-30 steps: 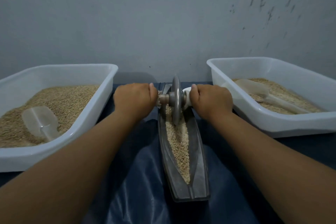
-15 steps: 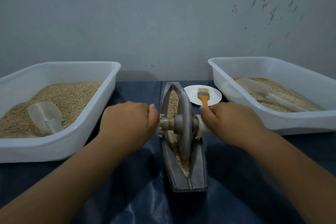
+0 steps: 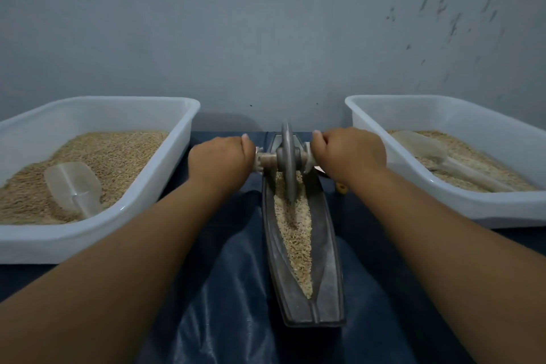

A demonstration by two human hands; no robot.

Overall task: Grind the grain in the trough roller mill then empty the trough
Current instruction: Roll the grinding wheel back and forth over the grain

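A long grey metal trough (image 3: 331, 275) lies lengthwise in front of me on a dark blue cloth, with tan grain (image 3: 295, 233) along its groove. A grey roller wheel (image 3: 288, 156) stands upright in the far end of the trough on a pale wooden axle. My left hand (image 3: 220, 161) grips the left axle handle and my right hand (image 3: 350, 152) grips the right one. Both arms are stretched forward.
A white tub (image 3: 165, 186) of grain with a clear scoop (image 3: 74, 186) stands at the left. A second white tub (image 3: 369, 133) with grain and a scoop (image 3: 425, 151) stands at the right. An orange brush handle tip (image 3: 341, 188) shows under my right wrist. A grey wall (image 3: 266, 23) rises behind.
Half a second ago the wheel was near the middle of the trough; both hands have pushed it to the far end, covering the small white plate and brush.
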